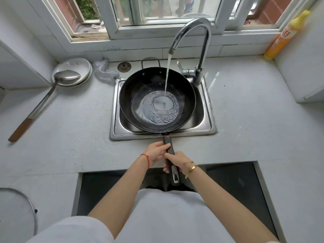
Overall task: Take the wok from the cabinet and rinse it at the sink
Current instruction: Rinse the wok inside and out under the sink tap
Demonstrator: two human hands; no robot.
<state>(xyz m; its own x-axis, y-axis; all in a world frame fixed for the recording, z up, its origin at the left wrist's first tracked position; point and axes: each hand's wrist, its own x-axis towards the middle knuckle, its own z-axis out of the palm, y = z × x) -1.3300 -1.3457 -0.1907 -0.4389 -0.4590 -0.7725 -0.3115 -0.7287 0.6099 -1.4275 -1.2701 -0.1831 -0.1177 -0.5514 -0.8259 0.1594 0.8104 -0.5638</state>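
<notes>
Wok (140,95) under running tap (191,32), filling.
Left hand (156,152) and right hand (177,162) both clamp handle (171,155); added water weight may tip it over sink (208,109) front edge.

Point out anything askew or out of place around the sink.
Little stands out. The wok overhangs the sink rim, wider than the basin. The ladle leans from stacked plates onto the counter.

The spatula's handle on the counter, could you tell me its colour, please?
Reddish-brown wood, on the spatula in the head view.

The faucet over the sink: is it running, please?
On: a stream falls from the faucet into the wok.
</notes>
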